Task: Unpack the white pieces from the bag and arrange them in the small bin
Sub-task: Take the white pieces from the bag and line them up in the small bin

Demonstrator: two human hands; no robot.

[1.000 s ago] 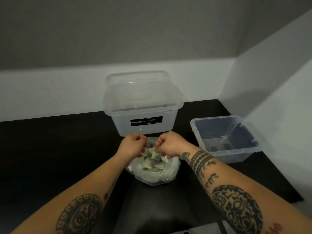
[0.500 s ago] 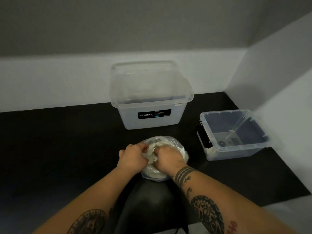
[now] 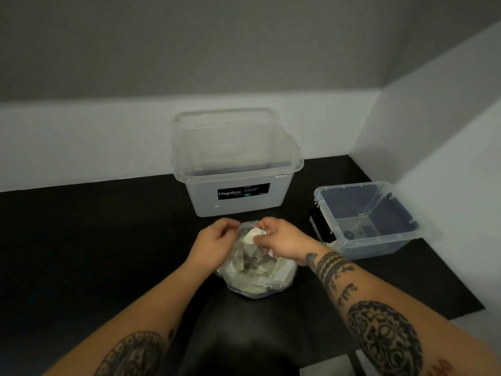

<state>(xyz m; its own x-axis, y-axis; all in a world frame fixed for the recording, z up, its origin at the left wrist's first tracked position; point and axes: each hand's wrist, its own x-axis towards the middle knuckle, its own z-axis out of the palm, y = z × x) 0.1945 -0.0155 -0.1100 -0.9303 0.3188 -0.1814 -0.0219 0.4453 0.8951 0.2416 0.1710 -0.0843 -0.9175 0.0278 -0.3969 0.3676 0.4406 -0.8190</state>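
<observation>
Clear bag (image 3: 254,280) below the hands: left hand (image 3: 214,241) pinches its rim so the mouth stays open; right hand (image 3: 283,240) pinches a white piece (image 3: 250,237); small bin (image 3: 379,246) stands to their right.

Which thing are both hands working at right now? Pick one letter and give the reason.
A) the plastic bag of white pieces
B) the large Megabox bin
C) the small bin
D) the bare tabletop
A: the left hand grips the rim of the bag and the right hand pinches a white piece at its mouth. The large bin and the small bin stand untouched.
</observation>
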